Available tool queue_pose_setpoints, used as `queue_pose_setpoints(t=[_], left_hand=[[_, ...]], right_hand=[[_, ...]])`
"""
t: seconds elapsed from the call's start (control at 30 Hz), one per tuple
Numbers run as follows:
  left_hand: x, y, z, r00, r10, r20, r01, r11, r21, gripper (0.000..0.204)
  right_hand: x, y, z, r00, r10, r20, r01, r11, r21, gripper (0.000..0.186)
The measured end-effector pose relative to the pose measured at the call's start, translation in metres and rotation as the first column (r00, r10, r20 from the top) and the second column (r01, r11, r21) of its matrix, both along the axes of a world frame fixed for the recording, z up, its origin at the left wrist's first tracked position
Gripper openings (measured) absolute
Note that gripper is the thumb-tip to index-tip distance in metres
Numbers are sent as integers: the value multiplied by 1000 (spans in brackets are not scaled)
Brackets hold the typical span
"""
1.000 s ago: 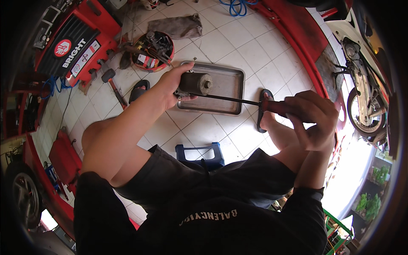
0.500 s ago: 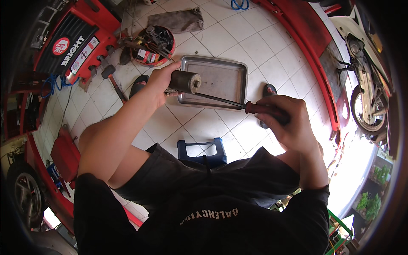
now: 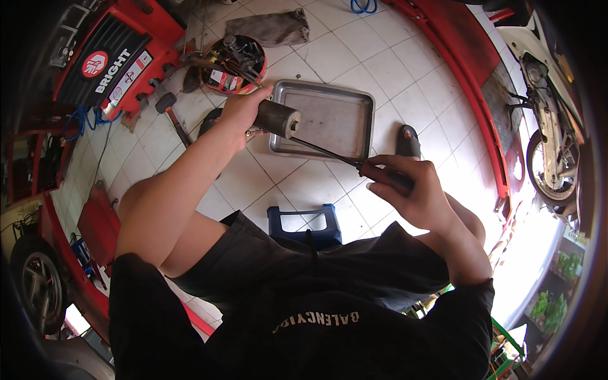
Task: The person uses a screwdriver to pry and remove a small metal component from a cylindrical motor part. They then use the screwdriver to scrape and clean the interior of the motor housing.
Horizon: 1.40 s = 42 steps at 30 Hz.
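White-tiled workshop floor [image 3: 253, 183] | dark metal cylinder [image 3: 277, 118]: in left hand's [image 3: 247, 113] grasp, projecting rightward | long, dark-red-handled screwdriver [image 3: 372, 171]: right hand [image 3: 419, 195] curled round its handle, tip near cylinder, contact unclear | step: apparently applying screwdriver to cylinder; next move calls for steady hold, aligned shaft | shallow silver metal tray [image 3: 332, 117]: right of left hand

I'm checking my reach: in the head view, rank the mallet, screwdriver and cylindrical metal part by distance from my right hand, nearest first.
1. Screwdriver: gripped in the right hand.
2. Cylindrical metal part: leftward, held in the left hand.
3. Mallet: farther left, past the left hand.
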<state>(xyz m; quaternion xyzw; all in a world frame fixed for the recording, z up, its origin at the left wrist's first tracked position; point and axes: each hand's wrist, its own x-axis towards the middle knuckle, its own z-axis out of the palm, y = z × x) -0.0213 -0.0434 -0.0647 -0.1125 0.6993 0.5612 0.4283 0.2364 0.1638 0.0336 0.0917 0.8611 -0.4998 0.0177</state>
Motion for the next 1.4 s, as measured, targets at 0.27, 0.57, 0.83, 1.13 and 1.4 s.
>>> queue_pose_setpoints(t=[0.27, 0.57, 0.83, 1.13, 1.4], left_hand=[[5, 7, 2, 998, 56, -4, -56, 998, -24, 38], [2, 2, 6, 998, 53, -25, -54, 998, -35, 40], [4, 0, 8, 998, 55, -21, -56, 997, -43, 41], [0, -3, 6, 998, 60, -2, -60, 998, -28, 35], [-3, -1, 6, 999, 54, 0, -54, 999, -4, 32]], right_hand=[[1, -11, 8, 961, 229, -154, -86, 778, 623, 31], [2, -10, -7, 1000, -28, -4, 28, 987, 160, 26], [1, -10, -12, 999, -49, 8, 49, 995, 88, 26], [-2, -10, -8, 999, -42, 29, 39, 995, 88, 26], [-2, -9, -7, 996, -86, 20, 87, 996, -18, 27]])
